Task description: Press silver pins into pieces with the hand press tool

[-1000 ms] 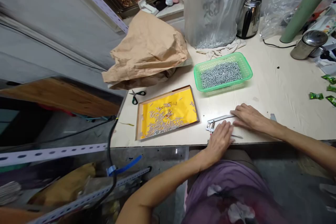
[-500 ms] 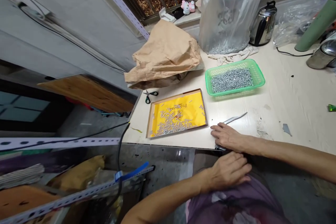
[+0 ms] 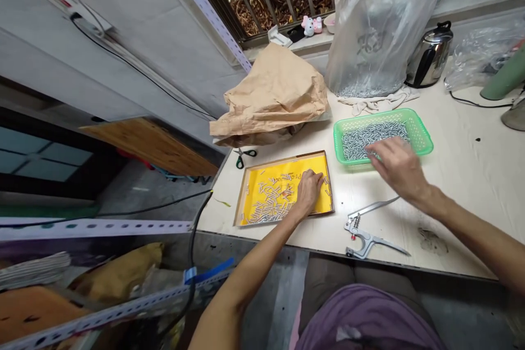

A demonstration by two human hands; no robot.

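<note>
My left hand (image 3: 308,190) reaches into a shallow cardboard tray (image 3: 238,205) lined with yellow. Its fingertips are pinched together near the tray's right side, by small metal pins; whatever they hold is too small to make out. Many silvery pins (image 3: 268,205) lie scattered in the tray, mostly at its front left. My right hand (image 3: 400,167) hovers over the front right of a green plastic basket (image 3: 342,159), thumb and fingers apart, slightly blurred. Small metal screw-like pieces (image 3: 361,139) fill the basket. Hand pliers (image 3: 365,240) with a spring lie untouched near the front table edge.
Scissors (image 3: 245,157) lie behind the tray. A crumpled brown paper bag (image 3: 274,98) and a clear plastic bag (image 3: 385,38) stand at the back. Beside them is a steel kettle (image 3: 430,57). The table (image 3: 459,186) ends at its left and front edges.
Both hands have left the front edge: the left has gone into the tray, the right over the basket. The pliers, held under the right hand before, now lie uncovered. The view has shifted slightly.
</note>
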